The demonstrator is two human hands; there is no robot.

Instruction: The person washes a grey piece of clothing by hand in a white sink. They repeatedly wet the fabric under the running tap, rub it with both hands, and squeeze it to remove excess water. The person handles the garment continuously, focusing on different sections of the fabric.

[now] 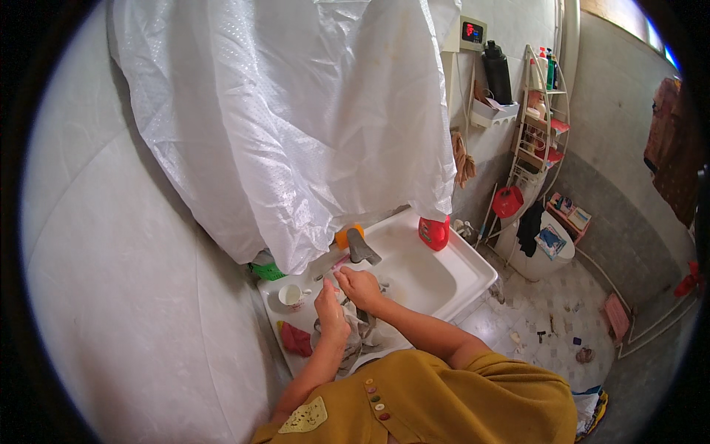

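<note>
My left hand [331,313] and my right hand [358,287] are raised over the left part of a white washbasin [426,277], fingertips close together. Nothing shows clearly in either hand; the palms are hidden, and how far the fingers are bent is hard to tell. Below them a wet, pale patterned cloth [360,333] lies bunched in the basin. A grey faucet [361,250] stands just behind my right hand, with a pink-handled toothbrush [339,262] beside it. To the left are a white cup [290,296] and a red cloth [295,338] on the rim.
A silvery white curtain [310,122] hangs over the basin's back edge. A red bottle [434,233] stands at the right back, a green basket [268,271] at the left back. Further right are a toilet [535,266], a narrow white shelf rack [541,127] and small items on the tiled floor [532,316].
</note>
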